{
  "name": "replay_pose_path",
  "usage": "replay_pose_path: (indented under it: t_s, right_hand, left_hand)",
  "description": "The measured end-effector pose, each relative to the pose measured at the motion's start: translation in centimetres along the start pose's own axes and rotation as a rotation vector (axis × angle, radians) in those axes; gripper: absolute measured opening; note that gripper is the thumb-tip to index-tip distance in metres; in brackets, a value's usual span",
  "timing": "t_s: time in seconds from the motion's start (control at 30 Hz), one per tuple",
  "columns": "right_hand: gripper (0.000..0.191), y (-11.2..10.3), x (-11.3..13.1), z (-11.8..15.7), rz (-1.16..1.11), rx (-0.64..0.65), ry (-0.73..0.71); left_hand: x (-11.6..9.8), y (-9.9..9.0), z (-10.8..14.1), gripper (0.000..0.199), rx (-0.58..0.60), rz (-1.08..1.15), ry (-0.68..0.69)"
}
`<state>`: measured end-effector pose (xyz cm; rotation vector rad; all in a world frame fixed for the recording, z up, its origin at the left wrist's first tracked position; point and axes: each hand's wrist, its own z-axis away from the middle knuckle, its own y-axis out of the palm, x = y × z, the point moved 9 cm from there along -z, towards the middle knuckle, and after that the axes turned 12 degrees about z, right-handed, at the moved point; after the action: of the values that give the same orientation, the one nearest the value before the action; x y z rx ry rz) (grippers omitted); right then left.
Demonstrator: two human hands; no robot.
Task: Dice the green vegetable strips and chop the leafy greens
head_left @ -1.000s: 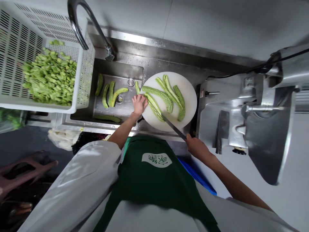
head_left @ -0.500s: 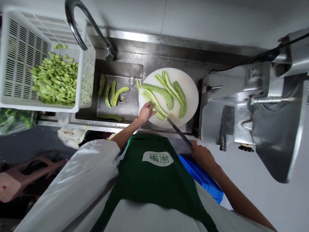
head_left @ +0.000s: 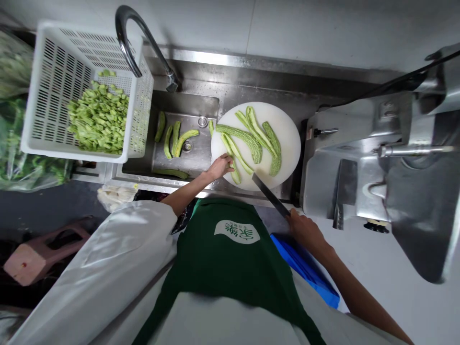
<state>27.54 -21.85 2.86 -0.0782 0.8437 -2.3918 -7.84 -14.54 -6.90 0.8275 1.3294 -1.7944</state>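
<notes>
My left hand [head_left: 220, 166] has its fingers closed on a narrow bitter melon piece [head_left: 235, 175] near the left front edge of a round white cutting board [head_left: 289, 115]. My right hand [head_left: 305, 231] grips a kitchen knife [head_left: 269, 192], its blade slanting over the board's front edge. The knife tip is close to the lower end of a split bitter melon half [head_left: 240, 155], cut side showing. Behind it lie a bumpy bitter melon half [head_left: 244, 137], pale cut lengths [head_left: 259, 132] and another bumpy half [head_left: 276, 153].
Several bitter melon pieces [head_left: 184, 140] lie in the steel sink [head_left: 201, 170] on the left. A white basket [head_left: 138, 110] of chopped green pieces [head_left: 100, 120] stands under the curved faucet [head_left: 124, 36]. At right is a metal slicing machine [head_left: 323, 177] with a cleaver [head_left: 345, 184] on it.
The piece in my left hand has swung steeper, its lower end now apart from the neighbouring half. My right hand still holds the knife near the same spot. The whole view has shifted slightly.
</notes>
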Motion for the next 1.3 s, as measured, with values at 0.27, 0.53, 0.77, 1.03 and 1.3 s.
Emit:
replay_pose_path:
  t_s: [0.27,0.53,0.77,1.03,1.3]
  right_hand:
    - [0.021,0.3,-0.3,-0.4,0.005,-0.026,-0.012]
    - [0.025,1.1,-0.5,-0.8,-0.006,-0.036,-0.01]
    - [0.027,0.9,-0.4,-0.5,-0.032,-0.044,-0.007]
    - [0.028,-0.4,-0.6,-0.3,-0.018,-0.062,-0.023]
    - [0.029,-4.5,-0.4,1.3,0.077,-0.11,-0.121]
  left_hand:
    - [0.2,0.3,-0.6,0.022,0.005,0.014,-0.005]
    - [0.8,0.5,0.2,0.023,-0.033,-0.009,-0.059]
    - [1.4,0.2,1.9,0.016,-0.372,0.337,-0.16]
    - [6.1,-7.2,19.4,0.023,-0.818,0.296,-0.394]
    - [14.7,-10.0,41.9,0.019,-0.554,-0.199,-1.224]
